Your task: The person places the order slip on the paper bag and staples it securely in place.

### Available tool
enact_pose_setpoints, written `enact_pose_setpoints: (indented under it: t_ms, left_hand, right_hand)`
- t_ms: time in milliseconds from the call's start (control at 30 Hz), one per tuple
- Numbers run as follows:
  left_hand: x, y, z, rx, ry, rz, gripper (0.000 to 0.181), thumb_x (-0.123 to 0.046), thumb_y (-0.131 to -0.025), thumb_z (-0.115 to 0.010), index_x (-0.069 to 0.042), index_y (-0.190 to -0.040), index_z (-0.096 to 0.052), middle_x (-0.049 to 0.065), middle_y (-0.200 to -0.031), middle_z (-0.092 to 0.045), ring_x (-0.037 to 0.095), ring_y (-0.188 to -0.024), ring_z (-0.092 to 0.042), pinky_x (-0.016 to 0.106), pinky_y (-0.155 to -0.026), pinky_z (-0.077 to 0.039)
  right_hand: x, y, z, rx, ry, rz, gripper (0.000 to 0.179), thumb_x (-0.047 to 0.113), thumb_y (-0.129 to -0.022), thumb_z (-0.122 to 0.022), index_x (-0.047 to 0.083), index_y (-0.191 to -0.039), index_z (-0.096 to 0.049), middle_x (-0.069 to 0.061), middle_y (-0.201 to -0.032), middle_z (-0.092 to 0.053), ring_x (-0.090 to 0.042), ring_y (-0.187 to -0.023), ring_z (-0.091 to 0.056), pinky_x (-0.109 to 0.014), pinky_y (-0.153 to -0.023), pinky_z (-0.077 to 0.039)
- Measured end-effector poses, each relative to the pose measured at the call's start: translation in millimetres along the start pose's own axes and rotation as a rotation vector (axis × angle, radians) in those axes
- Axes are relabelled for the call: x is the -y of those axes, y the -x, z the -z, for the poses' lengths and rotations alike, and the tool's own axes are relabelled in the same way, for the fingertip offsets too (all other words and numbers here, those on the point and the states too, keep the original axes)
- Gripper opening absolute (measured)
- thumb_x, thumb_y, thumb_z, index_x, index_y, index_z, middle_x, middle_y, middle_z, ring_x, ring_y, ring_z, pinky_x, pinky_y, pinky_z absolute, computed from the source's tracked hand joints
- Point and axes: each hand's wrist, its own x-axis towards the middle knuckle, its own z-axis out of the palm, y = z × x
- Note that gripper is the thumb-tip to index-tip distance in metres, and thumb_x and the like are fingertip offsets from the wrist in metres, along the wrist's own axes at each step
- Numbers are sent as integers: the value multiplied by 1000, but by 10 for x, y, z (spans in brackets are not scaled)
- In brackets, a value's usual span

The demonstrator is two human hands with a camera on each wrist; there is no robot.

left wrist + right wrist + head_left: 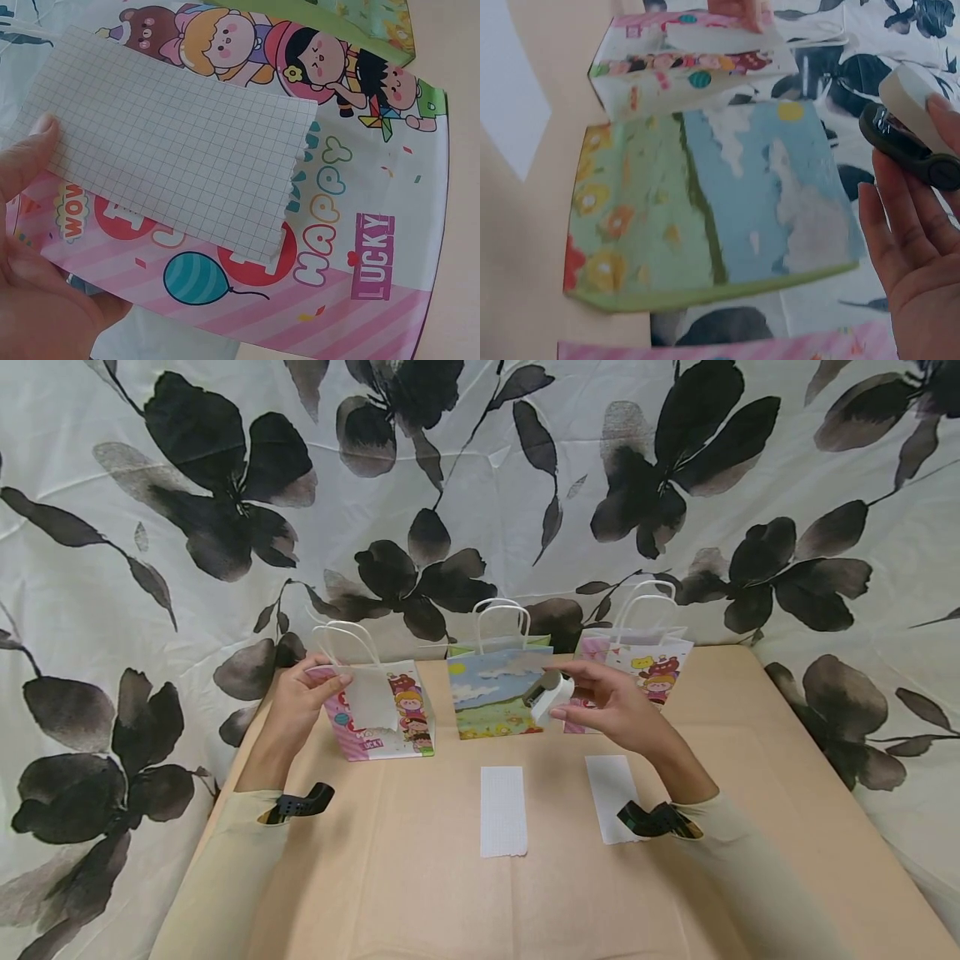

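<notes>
My left hand (295, 706) pinched a gridded slip (176, 142) against a pink-and-white bag (415, 702); my right hand (630, 710) gripped a small black-and-white tool (553, 697). Two more slips (503, 812) lay on the counter (420, 877).

Head view high — wrist views close.

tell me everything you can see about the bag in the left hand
The bag, apparently glossy paper, is white with pink stripes, cartoon characters, a teal balloon and the words HAPPY and LUCKY. White handles rise from its top. It appears to stand toward the far left of the table. The left hand pinches its upper corner together with squared paper, which covers part of its front.
</notes>
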Motion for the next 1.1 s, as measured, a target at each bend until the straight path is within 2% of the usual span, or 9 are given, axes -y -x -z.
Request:
enact_pose_setpoints:
  t_ms: [267,433,633,767,933,1100]
  left_hand:
    - [-2,-3,-12,-2,2,-4,20,-24,-97,-71,-11,-111,-67,-8,-109,-71,16,-112,-59,30,-96,-45]
    - [3,-6,-12,2,14,-22,18,-22,-97,-71,-8,-109,-67,-7,-106,-71,16,-108,-60,26,-92,-47]
    - [18,-2,0,6,25,-45,16,-20,-97,-70,-7,-107,-68,-7,-105,-72,15,-107,-61,25,-90,-48]
    - [24,-7,3,7,28,-51,14,-20,-97,-70,-10,-107,-69,-6,-108,-72,15,-108,-61,25,-91,-48]
    - [31,-12,3,11,42,-73,13,-17,-97,-70,-9,-108,-69,-10,-102,-73,12,-105,-61,24,-89,-48]
    - [45,-17,3,10,78,-89,11,-13,-97,-70,-7,-107,-70,-11,-98,-74,11,-99,-63,22,-85,-49]
  right_hand:
    - [131,-247,-255,-55,-28,-22,55,-1,-89,-76,4,-141,-57,-10,-123,-62,-24,-99,-68,-29,-88,-57]
    - [227,-405,-395,-89,-45,-30,54,3,-89,-77,7,-139,-58,-11,-120,-63,-26,-101,-69,-32,-87,-58]
    - [289,-609,-538,-103,-13,-5,53,9,-91,-77,11,-140,-57,-8,-117,-65,-22,-102,-70,-31,-91,-57]
    - [317,-739,-624,-95,-44,6,53,9,-92,-75,9,-141,-56,-10,-116,-65,-23,-104,-69,-32,-93,-56]
    - [348,-866,-722,-54,-99,39,55,5,-93,-73,7,-144,-53,-12,-117,-62,-23,-107,-66,-33,-95,-56]
    - [382,-972,-819,-33,-110,67,54,4,-94,-71,5,-145,-52,-12,-118,-61,-22,-109,-66,-33,-94,-56]
